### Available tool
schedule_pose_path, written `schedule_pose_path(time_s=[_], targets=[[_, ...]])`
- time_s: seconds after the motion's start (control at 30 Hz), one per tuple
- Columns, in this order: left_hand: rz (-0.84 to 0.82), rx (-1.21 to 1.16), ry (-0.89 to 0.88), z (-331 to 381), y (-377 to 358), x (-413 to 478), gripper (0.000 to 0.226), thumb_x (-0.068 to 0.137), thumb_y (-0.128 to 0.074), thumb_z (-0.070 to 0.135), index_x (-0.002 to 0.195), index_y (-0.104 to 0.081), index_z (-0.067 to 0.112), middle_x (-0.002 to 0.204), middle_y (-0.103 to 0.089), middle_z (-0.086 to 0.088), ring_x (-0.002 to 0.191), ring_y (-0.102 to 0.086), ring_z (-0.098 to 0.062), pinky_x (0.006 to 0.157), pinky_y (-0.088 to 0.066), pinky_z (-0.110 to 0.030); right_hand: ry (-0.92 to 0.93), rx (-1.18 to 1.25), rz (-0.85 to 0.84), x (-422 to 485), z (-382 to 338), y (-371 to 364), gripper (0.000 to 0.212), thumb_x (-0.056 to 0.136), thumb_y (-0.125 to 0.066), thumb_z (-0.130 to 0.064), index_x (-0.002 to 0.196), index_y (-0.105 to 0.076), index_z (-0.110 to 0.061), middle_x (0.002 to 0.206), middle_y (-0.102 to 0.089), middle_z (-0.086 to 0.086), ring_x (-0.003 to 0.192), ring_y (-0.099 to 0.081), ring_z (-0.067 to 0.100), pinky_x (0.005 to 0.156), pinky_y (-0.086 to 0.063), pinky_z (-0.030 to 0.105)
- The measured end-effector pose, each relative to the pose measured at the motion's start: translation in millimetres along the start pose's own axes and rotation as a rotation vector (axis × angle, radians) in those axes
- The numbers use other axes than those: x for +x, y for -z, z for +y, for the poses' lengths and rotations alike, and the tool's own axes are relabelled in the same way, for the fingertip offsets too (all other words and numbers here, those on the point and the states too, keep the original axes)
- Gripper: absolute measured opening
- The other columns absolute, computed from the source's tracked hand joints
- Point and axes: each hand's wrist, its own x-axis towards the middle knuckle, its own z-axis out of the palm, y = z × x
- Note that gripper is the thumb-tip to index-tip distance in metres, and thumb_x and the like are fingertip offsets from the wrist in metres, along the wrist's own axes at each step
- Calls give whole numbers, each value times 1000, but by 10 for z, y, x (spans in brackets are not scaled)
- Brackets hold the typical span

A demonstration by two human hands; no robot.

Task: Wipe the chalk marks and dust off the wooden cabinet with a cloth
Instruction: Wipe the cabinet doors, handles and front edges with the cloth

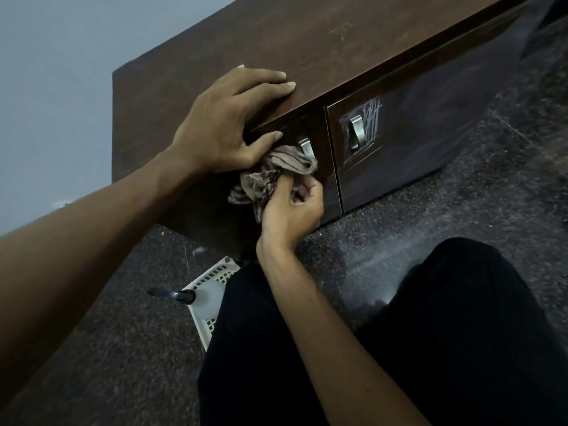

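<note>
Cabinet front (415, 133), cloth (276, 170) (right hand (292, 210))

The cabinet (215, 50) is dark brown wood grain, its top matt and faintly dusty, its drawer fronts glossier. The drawer handles (356, 132) are brushed metal. White chalk marks (372, 117) look powdery. The cloth (267, 176) is soft, crumpled striped fabric. The floor (461, 186) seems polished speckled stone. The basket (212, 280) is white lattice plastic.

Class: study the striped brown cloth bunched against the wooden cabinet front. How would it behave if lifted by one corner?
The striped brown cloth is probably floppy: it lies crumpled in soft folds, one end dangling. Likely light, since the fabric looks thin. It should drape rather than hold shape.
</note>
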Motion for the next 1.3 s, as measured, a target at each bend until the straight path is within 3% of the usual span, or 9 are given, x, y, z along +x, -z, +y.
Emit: schedule_pose_path(time_s=[0.13, 0.3, 0.53, 0.67, 0.8, 0.93, 1.0, 1.1, 1.3], targets=[[10, -2, 3, 0, 3, -7, 58, 92, -65, 37, 145, -54, 15, 148, -54, -6, 140, -48, -21, 123, -30, -48, -184, -80, 65, 151, 134, 100, 14, 89, -71, -20, 101, -65, -17, 97, -72, 5, 86, -72, 16, 74, -63, 34], [17, -1, -1, 15, 1, -5, 57, 92, -67, 36, 144, -56, 15, 147, -55, -5, 138, -50, -22, 122, -31, -48, -360, 4, 107, 437, 161, 223, 17, 96, -59, -5, 112, -62, -7, 106, -72, 13, 93, -72, 23, 85, -61, 42], [19, -2, -8, -4, -8, 7, 57, 92, -67, 37, 144, -55, 16, 147, -55, -4, 139, -49, -21, 122, -31, -48, -41, -82, 80, 570, 64, 274, 13, 93, -68, -26, 105, -65, -28, 98, -72, -7, 86, -69, 3, 74, -58, 20], [26, -24, -7, -25, -19, 8, 56, 91, -68, 36, 142, -57, 16, 146, -55, -4, 138, -50, -20, 123, -30, -48, 246, -291, -48, 563, 269, 455, 27, 92, -69, -19, 119, -65, -19, 107, -70, -1, 90, -68, 7, 67, -53, 13], [24, -20, -4, -13, -5, 5, 57, 91, -67, 38, 143, -56, 17, 146, -55, -4, 139, -49, -19, 123, -29, -49, 122, -457, -112, 623, 654, 641, 33, 89, -67, -3, 121, -63, -12, 110, -70, 6, 99, -68, 18, 72, -54, 19], [35, -14, -4, -2, 0, -10, 56, 91, -68, 37, 142, -57, 16, 146, -56, -4, 137, -51, -20, 123, -29, -50, 12, -430, -16, 847, 678, 684, 23, 93, -64, -6, 114, -63, -14, 109, -70, 6, 102, -68, 22, 76, -54, 22], [28, -15, -4, 1, -4, -3, 56, 91, -68, 37, 143, -57, 16, 146, -56, -4, 138, -50, -20, 123, -29, -50, 77, -339, 71, 911, 485, 589, 20, 94, -64, -12, 112, -63, -19, 110, -69, 2, 99, -67, 17, 70, -51, 13], [22, -26, -2, -9, 2, 9, 57, 91, -68, 37, 143, -57, 16, 146, -56, -5, 138, -50, -20, 123, -28, -51, 211, -250, 131, 856, 257, 429, 23, 92, -64, -13, 114, -63, -21, 109, -69, 0, 94, -67, 8, 73, -54, 14], [14, -19, 2, -21, 3, 10, 57, 91, -69, 37, 143, -56, 16, 146, -55, -5, 138, -50, -20, 124, -25, -52, 482, -408, -79, 393, 585, 418, 34, 91, -65, -9, 125, -60, -8, 119, -63, 6, 104, -62, 10, 82, -52, 13]])
